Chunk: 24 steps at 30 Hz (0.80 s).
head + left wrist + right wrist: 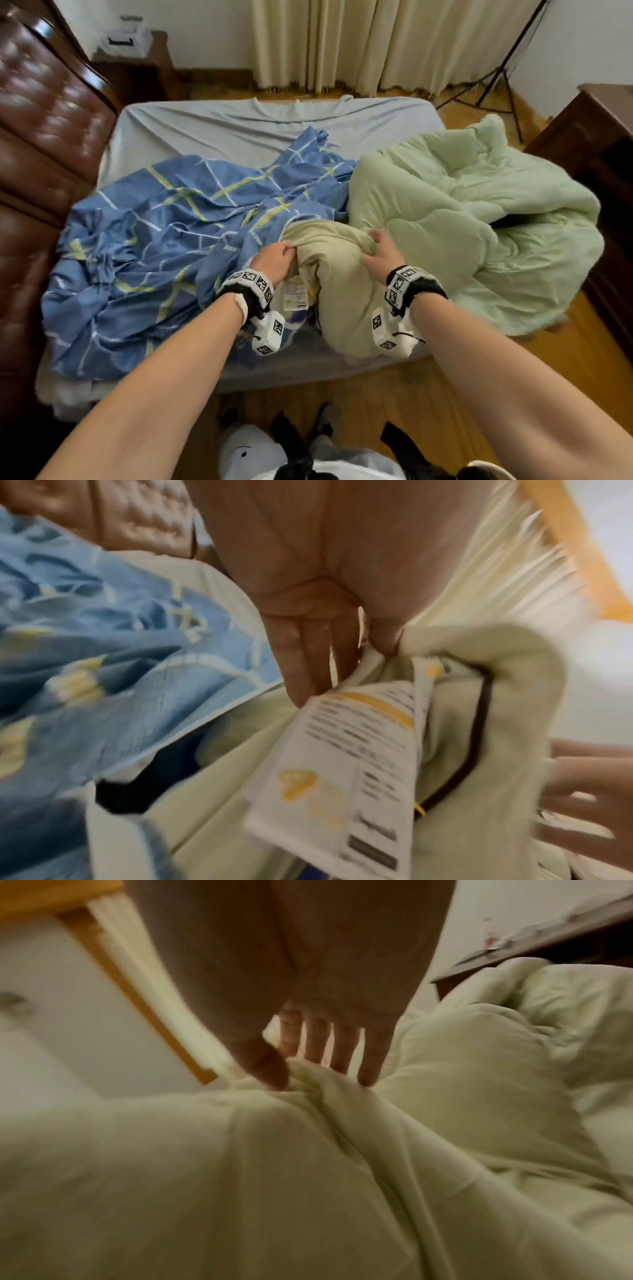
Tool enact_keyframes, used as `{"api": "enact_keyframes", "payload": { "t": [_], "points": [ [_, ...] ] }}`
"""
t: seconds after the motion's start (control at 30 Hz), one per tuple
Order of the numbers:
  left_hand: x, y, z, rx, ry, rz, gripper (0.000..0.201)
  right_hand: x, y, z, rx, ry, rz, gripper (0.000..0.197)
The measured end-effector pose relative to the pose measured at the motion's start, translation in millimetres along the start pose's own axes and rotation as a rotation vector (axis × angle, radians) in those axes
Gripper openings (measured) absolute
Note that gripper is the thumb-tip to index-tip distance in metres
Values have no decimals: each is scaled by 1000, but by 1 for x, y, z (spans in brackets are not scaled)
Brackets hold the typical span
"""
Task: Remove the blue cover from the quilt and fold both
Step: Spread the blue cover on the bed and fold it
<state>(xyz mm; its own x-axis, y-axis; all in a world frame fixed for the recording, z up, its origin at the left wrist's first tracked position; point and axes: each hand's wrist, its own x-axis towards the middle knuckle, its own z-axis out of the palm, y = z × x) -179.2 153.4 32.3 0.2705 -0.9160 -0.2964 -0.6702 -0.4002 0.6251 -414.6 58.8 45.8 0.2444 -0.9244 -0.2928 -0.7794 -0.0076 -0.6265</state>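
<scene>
The blue cover [154,240] with yellow and white lines lies crumpled over the left half of the bed [85,642]. The pale green quilt [445,205] is piled on the right, and one end of it still runs into the cover's opening. My left hand [279,255] pinches the quilt's edge [514,723] at that opening, just above a white care label [359,750]. My right hand [380,251] sits on the quilt's hump. A fold of quilt [308,1177] is bunched between the thumb and fingers of the right hand [308,1069].
The bed has a grey-blue fitted sheet [212,126], bare at its far end. A brown leather headboard [41,120] runs along the left. A dark wooden cabinet [599,144] stands close on the right, with a tripod [496,82] and curtains [359,41] behind. I stand on wooden floor [376,394].
</scene>
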Motion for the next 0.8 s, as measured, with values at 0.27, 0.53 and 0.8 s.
{"api": "enact_keyframes", "payload": {
  "t": [0.27,0.53,0.8],
  "points": [
    [-16,81,-50,85,2,186,15,-3,-53,10,-180,97,-293,38],
    [-21,26,-17,-163,-152,-88,114,17,-59,-19,-100,199,-128,57],
    [21,32,-10,-341,-239,-217,118,22,-50,-45,-72,309,85,54]
  ]
}}
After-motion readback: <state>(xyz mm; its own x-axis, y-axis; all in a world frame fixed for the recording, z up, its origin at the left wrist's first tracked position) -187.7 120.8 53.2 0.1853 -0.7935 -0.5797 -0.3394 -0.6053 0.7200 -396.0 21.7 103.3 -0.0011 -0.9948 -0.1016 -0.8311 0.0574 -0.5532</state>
